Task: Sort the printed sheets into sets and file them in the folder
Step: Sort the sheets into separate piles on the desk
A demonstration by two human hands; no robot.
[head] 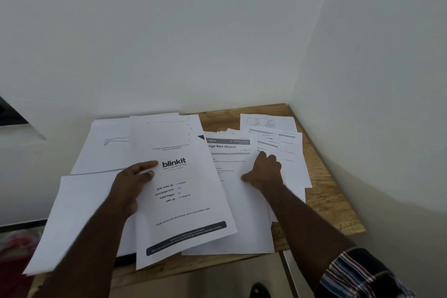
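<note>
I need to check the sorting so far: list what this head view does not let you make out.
- Folder: not in view.
- "Bed Sheets" sheet: title's start hidden under the blinkit cover sheet; its body text is too small.
- Line drawing sheet: right part of the drawing covered by the cover sheet.
- Sheets at the table's far right corner: print too small and blurred.
- Left hand and right hand: fingertips under paper hidden.

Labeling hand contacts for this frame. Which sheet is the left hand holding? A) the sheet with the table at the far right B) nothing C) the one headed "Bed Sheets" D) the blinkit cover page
D: the left hand grips the left edge of the blinkit cover page, thumb on top by the logo, while the right hand presses on the "Bed Sheets" sheet.
</note>
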